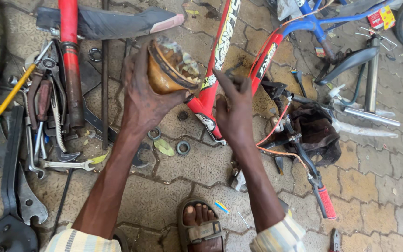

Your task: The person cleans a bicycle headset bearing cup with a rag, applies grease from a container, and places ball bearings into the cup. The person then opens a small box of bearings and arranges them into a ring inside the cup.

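My left hand [143, 95] grips a round amber tub [170, 67] smeared with grease, its open mouth tilted towards the right. My right hand [234, 109] hovers just right of the tub with a greasy forefinger raised towards it and nothing in its grasp. Both hands are dark with grease. Behind them a red bicycle frame [220, 42] lies on the paving. Small metal rings and nuts [183, 148] lie on the ground below the hands.
Wrenches, pliers and a yellow-shafted screwdriver [38, 116] are piled at left beside a red tube [71, 60]. A handlebar with a red grip [325, 200] and a black saddle [348, 60] lie at right. My sandalled foot [201, 224] is at the bottom.
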The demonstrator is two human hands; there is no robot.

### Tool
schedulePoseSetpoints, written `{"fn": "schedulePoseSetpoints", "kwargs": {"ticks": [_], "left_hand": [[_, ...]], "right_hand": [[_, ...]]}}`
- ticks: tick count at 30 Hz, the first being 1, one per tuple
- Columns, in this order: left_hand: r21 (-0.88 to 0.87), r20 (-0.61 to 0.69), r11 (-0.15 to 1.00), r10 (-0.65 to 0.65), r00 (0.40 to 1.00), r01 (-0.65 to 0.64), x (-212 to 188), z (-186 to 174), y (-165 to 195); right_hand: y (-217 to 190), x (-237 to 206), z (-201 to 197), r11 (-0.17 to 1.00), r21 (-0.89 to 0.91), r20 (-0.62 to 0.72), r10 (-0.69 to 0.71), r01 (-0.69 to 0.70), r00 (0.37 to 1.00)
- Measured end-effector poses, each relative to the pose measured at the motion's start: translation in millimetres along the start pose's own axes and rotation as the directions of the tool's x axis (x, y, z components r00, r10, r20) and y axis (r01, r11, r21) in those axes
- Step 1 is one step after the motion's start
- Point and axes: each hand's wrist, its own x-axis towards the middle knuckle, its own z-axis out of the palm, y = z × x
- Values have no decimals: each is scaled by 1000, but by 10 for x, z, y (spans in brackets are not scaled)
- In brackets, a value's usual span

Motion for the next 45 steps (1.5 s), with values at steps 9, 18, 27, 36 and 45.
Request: {"fn": "schedulePoseSetpoints", "kwargs": {"ticks": [9,18,27,36,45], "left_hand": [[338,-27,916,-220,975,216,160,-154,92],[-35,2,965,-259,966,259,109,-14,-207],[162,195,899,-434,880,407,344,219,-412],[56,-146,942,-320,936,331,328,-177,-652],[-297,67,821,-492,868,488,180,-171,-639]], "right_hand": [[-33,-42,-69,775,-273,137,-555,570,820],[61,-418,-22,966,222,-208,-89,136,974],[2321,-606,-1050,718,-224,-302,591,-658,748],[3066,-928,-941,412,-483,-63,864,-773,500],[3059,-1147,-1659,328,-397,-411,772,-857,485]]}}
